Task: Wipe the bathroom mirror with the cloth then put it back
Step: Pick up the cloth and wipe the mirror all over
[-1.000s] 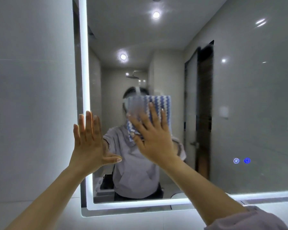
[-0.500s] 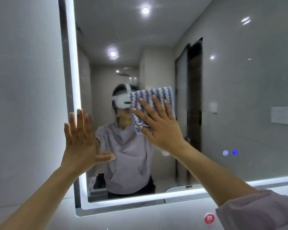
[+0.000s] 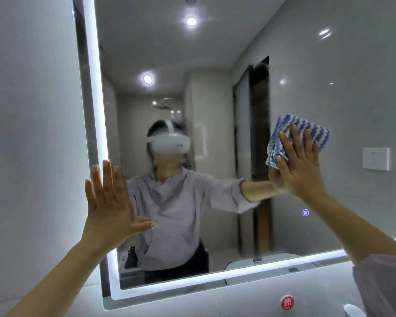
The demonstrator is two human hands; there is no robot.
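The right hand (image 3: 300,165) lies flat with fingers straight and spread, pressing a folded blue-and-white zigzag-patterned cloth (image 3: 306,126) against the glass of the rectangular, light-edged bathroom mirror (image 3: 329,76). The cloth sits under the fingers and pokes out above the fingertips, right of the mirror's middle. The left hand (image 3: 110,202), fingers also straight, is held up at the mirror's lit left edge, well apart from the cloth. The right hand therefore looks like the one to carry the next stroke. No holder or basin for the cloth shows plainly.
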